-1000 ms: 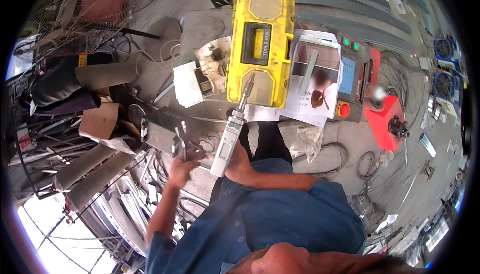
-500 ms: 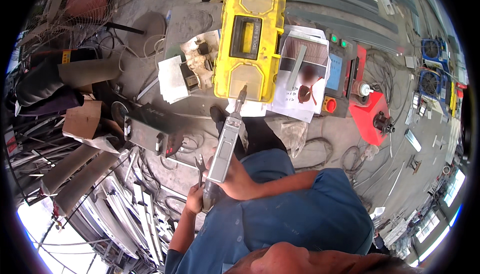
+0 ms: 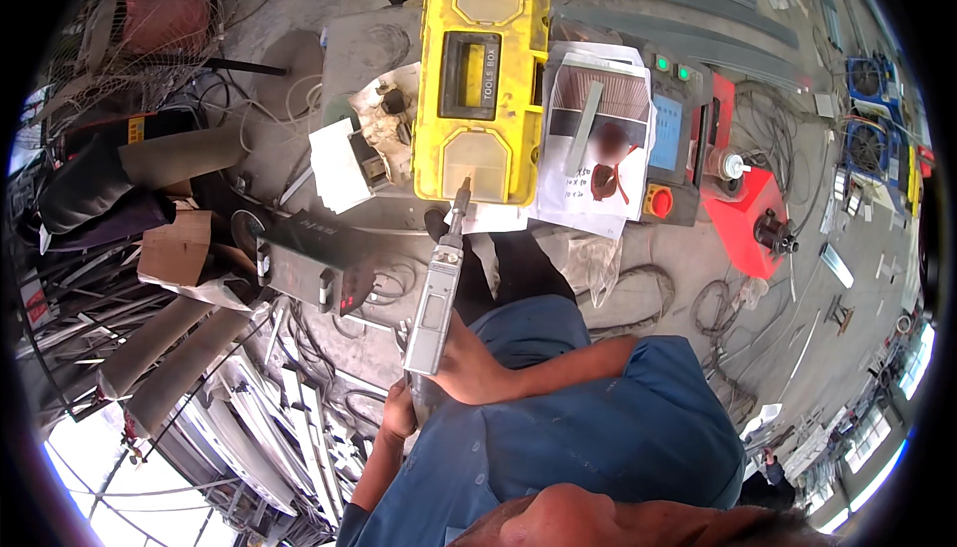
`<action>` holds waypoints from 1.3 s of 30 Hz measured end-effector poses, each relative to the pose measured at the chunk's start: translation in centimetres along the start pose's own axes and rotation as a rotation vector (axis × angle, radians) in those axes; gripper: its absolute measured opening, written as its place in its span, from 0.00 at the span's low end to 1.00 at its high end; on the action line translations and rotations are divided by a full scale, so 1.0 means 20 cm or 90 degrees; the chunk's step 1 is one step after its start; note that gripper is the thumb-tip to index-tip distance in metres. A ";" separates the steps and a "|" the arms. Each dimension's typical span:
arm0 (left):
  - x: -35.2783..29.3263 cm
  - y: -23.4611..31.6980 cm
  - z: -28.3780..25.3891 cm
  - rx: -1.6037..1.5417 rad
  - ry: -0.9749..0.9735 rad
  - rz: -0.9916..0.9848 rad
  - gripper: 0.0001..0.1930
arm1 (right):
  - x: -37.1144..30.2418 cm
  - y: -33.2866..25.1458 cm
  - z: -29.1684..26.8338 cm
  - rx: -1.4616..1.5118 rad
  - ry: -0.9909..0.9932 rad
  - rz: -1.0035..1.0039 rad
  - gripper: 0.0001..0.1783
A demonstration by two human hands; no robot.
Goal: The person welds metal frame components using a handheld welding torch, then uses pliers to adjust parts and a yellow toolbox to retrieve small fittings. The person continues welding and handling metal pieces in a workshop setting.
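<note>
A grey handheld welding gun with a slim nozzle and copper-coloured tip points away from me. My right hand is wrapped round it from the right, fingers partly hidden behind the body. Beside the rear of the gun, my left hand is closed on an open-end wrench, whose jaws show just left of the gun; its handle is mostly hidden. In the picture the copper tip overlaps the near end of a yellow toolbox; whether they touch I cannot tell.
Right of the toolbox lie papers with a metal strip and red-framed glasses. A control panel and a red machine stand farther right. Metal profiles pile up at lower left. Cables loop across the floor.
The view has shifted slightly, with the toolbox farther left. The gun has tilted a little and moved left and down. The wrench has turned and shows less beside the gun.
</note>
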State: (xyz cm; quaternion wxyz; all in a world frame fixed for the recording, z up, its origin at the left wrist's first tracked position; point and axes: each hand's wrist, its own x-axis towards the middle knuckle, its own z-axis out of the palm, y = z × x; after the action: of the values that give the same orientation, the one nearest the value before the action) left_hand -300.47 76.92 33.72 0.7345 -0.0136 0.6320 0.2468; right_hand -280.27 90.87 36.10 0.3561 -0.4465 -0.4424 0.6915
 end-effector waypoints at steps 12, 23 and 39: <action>-0.02 0.17 0.01 0.448 0.271 -0.005 0.21 | 0.01 -0.01 -0.01 0.144 -0.033 0.130 0.20; -0.26 0.87 0.02 0.196 0.146 0.382 0.11 | -0.02 0.03 0.03 0.048 -0.040 -0.004 0.36; -0.34 1.35 0.59 0.602 -0.028 0.387 0.28 | -0.06 0.06 0.05 -0.014 -0.110 -0.076 0.49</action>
State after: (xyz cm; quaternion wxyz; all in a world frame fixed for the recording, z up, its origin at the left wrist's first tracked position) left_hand -300.29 102.20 50.30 0.5692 0.5050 0.6340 0.1378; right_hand -280.92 89.08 35.48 0.3520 -0.3620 -0.5050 0.7000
